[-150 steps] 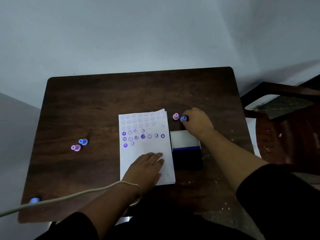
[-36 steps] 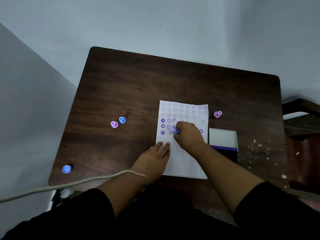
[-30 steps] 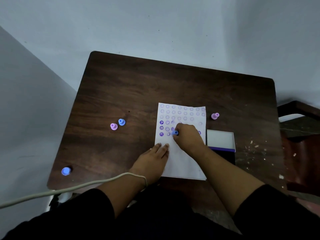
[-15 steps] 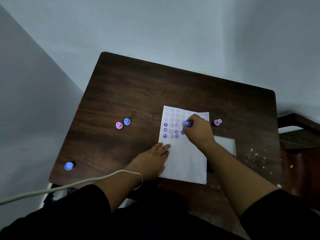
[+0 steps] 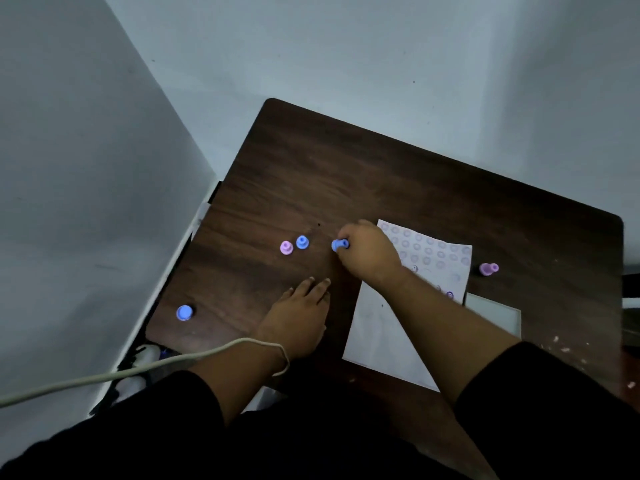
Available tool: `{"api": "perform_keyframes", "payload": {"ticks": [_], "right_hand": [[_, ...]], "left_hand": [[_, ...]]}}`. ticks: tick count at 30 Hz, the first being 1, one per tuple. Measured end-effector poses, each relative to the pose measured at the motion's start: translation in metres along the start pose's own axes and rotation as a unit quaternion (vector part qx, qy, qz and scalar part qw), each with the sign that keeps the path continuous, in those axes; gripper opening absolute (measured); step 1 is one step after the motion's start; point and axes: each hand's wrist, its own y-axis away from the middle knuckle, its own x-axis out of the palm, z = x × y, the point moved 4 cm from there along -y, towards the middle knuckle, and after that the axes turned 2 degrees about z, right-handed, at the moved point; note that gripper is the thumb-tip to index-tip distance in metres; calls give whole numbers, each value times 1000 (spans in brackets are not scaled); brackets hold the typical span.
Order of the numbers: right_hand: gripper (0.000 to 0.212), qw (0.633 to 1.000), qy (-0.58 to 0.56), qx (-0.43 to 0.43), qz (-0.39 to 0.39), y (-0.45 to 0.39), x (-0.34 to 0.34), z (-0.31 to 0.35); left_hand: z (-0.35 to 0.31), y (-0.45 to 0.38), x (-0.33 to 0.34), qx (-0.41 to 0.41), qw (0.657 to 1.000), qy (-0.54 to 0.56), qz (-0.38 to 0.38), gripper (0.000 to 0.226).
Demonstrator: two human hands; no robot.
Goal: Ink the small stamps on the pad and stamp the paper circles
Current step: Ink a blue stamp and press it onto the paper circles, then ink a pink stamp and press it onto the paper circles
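Head view. The paper sheet (image 5: 388, 327) lies on the dark wooden table (image 5: 346, 174), with the ink pad (image 5: 495, 311) touching its right edge. Faint printed circles fill the upper rows. A few darker imprints show near the right forearm, which covers the rest of that zone. Judged from this, many upper circles remain unstamped and the task is partly done; an exact count is not possible.

Stamps: a pink stamp (image 5: 286, 247) and a blue stamp (image 5: 302, 242) stand just beside each other left of the sheet. Another blue stamp (image 5: 184, 312) sits near the table's left edge. A second pink stamp (image 5: 488, 269) lies right of the sheet.

Right hand (image 5: 370, 252): fingers curled tight, pinching a blue stamp (image 5: 339, 244) at the fingertips. The hand is past the sheet's left edge, over bare table, near the pink and blue pair. Whether the stamp touches the wood cannot be told.

Left hand (image 5: 299, 317): flat, fingers extended and together, palm down on the table just left of the sheet, holding nothing.
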Motion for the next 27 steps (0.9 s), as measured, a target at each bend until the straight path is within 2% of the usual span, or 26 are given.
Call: {"api": "perform_keyframes", "payload": {"ticks": [3, 11, 17, 22, 27], "right_hand": [[7, 999, 18, -32, 6, -9, 6, 22], [26, 990, 115, -72, 25, -21, 19, 46], [35, 992, 98, -68, 34, -20, 20, 45], [49, 998, 50, -36, 18, -5, -4, 13], [45, 999, 29, 34, -31, 21, -44, -66]], "left_hand": [[2, -2, 5, -2, 1000, 7, -4, 69], [3, -2, 6, -2, 1000, 19, 6, 69], [2, -3, 3, -7, 1000, 20, 11, 66], [-12, -10, -12, -3, 999, 9, -32, 57], [-53, -33, -29, 70, 996, 1, -50, 52]]}}
